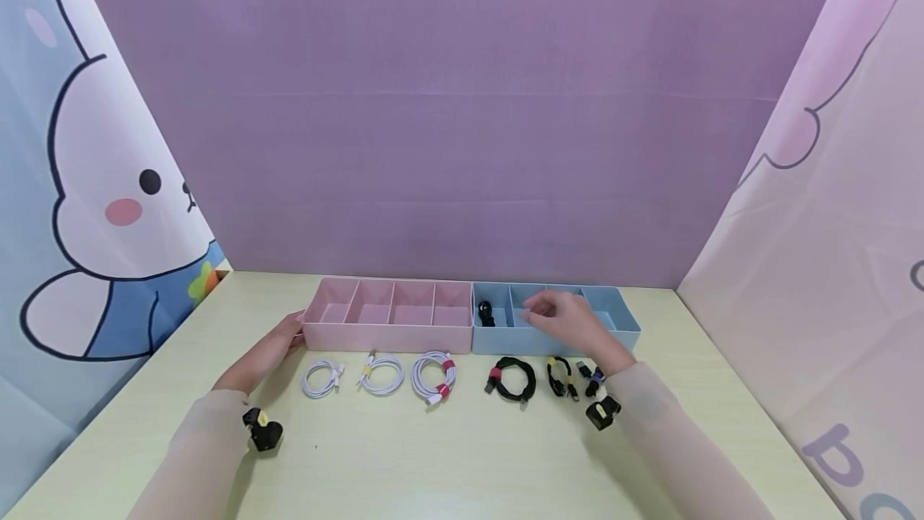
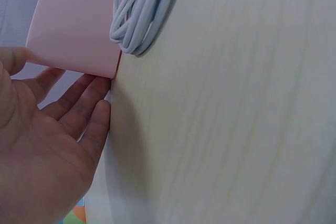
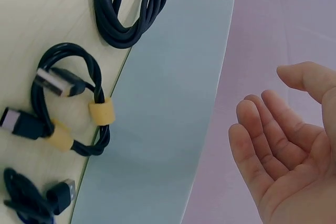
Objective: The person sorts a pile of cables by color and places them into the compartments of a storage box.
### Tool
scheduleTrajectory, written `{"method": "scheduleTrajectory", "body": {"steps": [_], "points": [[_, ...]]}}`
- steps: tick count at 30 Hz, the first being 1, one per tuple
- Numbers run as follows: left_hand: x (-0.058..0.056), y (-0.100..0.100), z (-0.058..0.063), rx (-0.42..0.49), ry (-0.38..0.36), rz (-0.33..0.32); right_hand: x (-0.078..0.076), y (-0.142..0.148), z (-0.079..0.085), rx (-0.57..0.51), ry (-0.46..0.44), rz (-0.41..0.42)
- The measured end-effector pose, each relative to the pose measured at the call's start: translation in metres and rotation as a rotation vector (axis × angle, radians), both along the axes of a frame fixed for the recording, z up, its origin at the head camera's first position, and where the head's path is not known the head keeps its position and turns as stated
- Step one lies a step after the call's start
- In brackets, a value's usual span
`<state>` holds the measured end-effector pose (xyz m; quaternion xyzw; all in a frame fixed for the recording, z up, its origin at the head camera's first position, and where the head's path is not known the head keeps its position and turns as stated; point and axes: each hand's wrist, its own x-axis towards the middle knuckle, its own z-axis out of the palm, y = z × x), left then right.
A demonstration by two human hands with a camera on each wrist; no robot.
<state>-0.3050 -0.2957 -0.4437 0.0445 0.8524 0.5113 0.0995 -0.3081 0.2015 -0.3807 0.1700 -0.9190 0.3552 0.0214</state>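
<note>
Nothing is held in the right hand [image 1: 573,323]: its fingers bend loosely, thumb apart, above the blue compartment box [image 1: 549,342]. The left hand [image 2: 55,135] is relaxed, fingers touching the left end of the pink compartment box [image 1: 390,338], which stands end to end with the blue box.

1 small black cable [image 1: 487,314] is in the blue box's leftmost compartment. On the table [image 1: 433,472] in front lie 3 coiled white cables [image 1: 418,379] before the pink box and 3 coiled black cables [image 1: 531,380] before the blue.

Light contact at the pink end seems best; a hard push could shift both boxes. The right fingertips should clear the dividers, and the right wrist camera [image 1: 601,412] needs lift, since it could drag the nearby rightmost black coil. Pinching a coil at its tie would likely keep the loops together.
</note>
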Motion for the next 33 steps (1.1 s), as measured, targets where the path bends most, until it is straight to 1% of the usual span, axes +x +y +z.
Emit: {"method": "scheduleTrajectory", "body": {"steps": [3,4,8,14,20,24,28,33], "points": [[0.003,-0.001,0.001,-0.074,-0.012,-0.005,0.004,0.004,0.001,0.004,0.009,0.01],[0.003,-0.002,0.001,-0.08,-0.016,-0.004,0.005,0.005,0.001,0.007,0.01,0.011],[0.004,-0.001,0.002,-0.084,-0.015,-0.011,0.009,0.011,0.0,0.028,0.012,0.007],[0.005,-0.001,0.003,-0.098,-0.014,-0.01,0.013,0.02,-0.005,0.026,0.031,0.022],[0.004,-0.001,0.001,-0.085,-0.001,-0.013,0.019,0.031,-0.009,0.018,0.032,0.016],[0.003,0.0,-0.001,-0.084,-0.006,-0.01,0.025,0.038,-0.013,0.007,0.032,0.016],[0.003,0.0,-0.002,-0.091,-0.01,-0.009,0.03,0.045,-0.016,0.014,0.041,0.02],[0.004,-0.001,-0.001,-0.093,-0.019,-0.001,0.034,0.051,-0.016,0.03,0.044,0.01]]}}
